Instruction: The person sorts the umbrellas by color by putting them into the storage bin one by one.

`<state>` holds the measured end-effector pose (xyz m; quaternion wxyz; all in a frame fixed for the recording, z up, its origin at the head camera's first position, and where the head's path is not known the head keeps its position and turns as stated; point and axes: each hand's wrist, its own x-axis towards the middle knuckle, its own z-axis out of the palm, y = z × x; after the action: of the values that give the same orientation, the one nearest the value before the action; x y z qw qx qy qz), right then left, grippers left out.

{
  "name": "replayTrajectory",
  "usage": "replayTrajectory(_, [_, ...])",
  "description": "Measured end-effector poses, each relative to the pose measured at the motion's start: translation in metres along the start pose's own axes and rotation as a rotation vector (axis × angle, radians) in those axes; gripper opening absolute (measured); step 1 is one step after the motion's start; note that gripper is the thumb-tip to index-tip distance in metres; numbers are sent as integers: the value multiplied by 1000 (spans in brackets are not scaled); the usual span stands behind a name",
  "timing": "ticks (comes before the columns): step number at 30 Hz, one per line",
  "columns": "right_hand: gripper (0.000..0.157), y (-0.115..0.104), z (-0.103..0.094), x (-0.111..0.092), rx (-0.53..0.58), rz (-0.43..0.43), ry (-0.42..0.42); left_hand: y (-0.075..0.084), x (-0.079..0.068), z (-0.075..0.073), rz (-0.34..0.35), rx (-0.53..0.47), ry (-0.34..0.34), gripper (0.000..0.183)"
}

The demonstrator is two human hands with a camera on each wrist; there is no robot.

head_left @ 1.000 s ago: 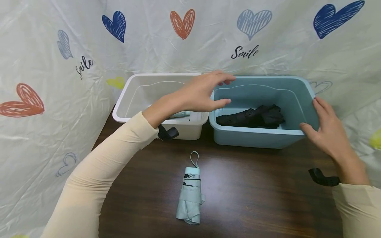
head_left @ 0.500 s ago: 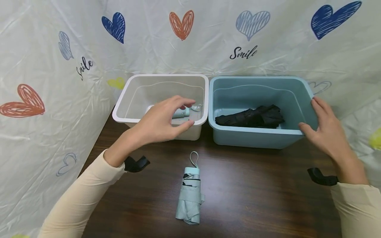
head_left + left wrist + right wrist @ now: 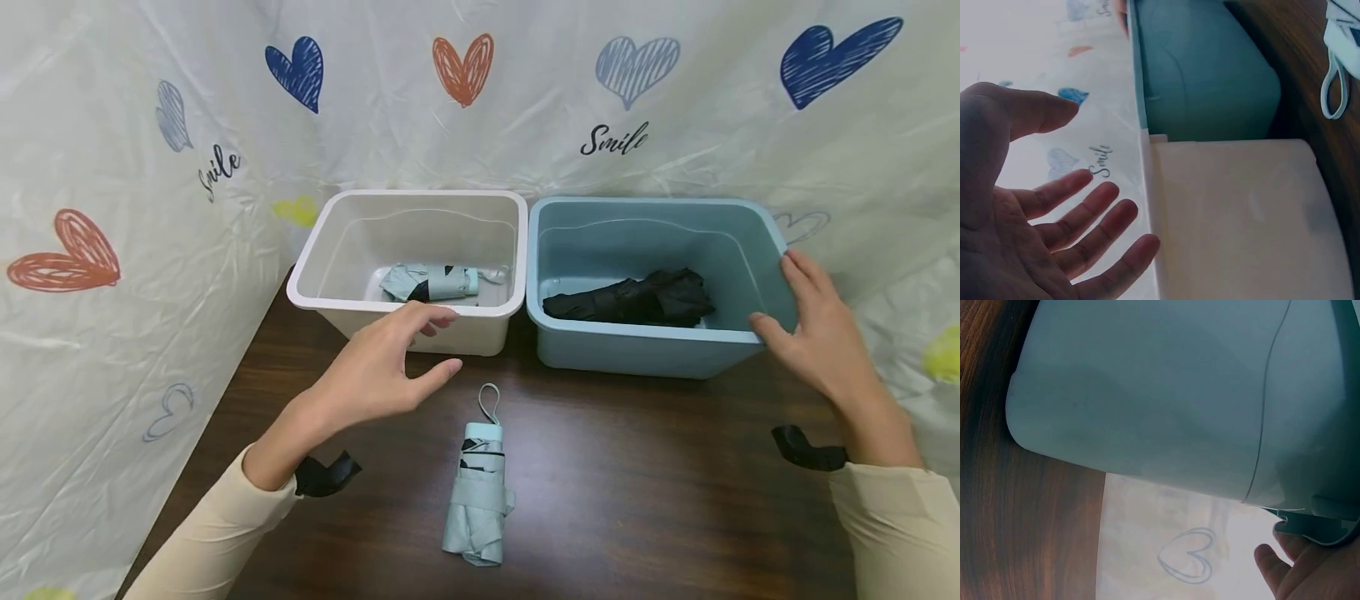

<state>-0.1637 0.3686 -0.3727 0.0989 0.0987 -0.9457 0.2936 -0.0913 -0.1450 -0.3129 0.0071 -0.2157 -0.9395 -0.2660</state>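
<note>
My left hand (image 3: pixel 375 367) hovers in front of the white bin (image 3: pixel 480 333), fingers spread and thumb apart, holding nothing. On the table nearby lies a folded pale mint umbrella (image 3: pixel 476 508), its wrist loop pointing toward the bins. A second folded mint umbrella (image 3: pixel 446 283) rests inside the white bin. The light-blue bin (image 3: pixel 637 354) stands beside it on the right, with a folded black umbrella (image 3: pixel 630 300) on its floor. At that bin's right front corner my right hand (image 3: pixel 825 342) grips the rim; its fingers (image 3: pixel 1272 569) show outside, under the lip.
The dark wooden table (image 3: pixel 615 467) carries both bins near its back edge. Behind and to the left hangs a white plastic sheet (image 3: pixel 375 108) printed with hearts. Black straps (image 3: pixel 326 475) circle both wrists.
My left hand has drawn back from above the bins to the front left, uncovering the mint umbrella in the white bin. My right hand stays at the blue bin's corner.
</note>
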Motion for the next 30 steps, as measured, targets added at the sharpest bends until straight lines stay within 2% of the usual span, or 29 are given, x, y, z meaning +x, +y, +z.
replayTrajectory(8, [80, -2, 4, 0, 0, 18, -4, -10, -26, 17, -81, -69, 4, 55])
replayTrajectory(17, [78, -1, 6, 0, 8, -5, 16, -26, -46, 40, -157, -67, 1, 58])
replayTrajectory(24, [78, 1, 4, 2, 12, -12, 28, -25, -56, 71, -211, -123, -56, 62])
replayTrajectory(30, [79, 1, 4, 0, 13, -6, 13, -21, -64, 87, -234, -134, -74, 64])
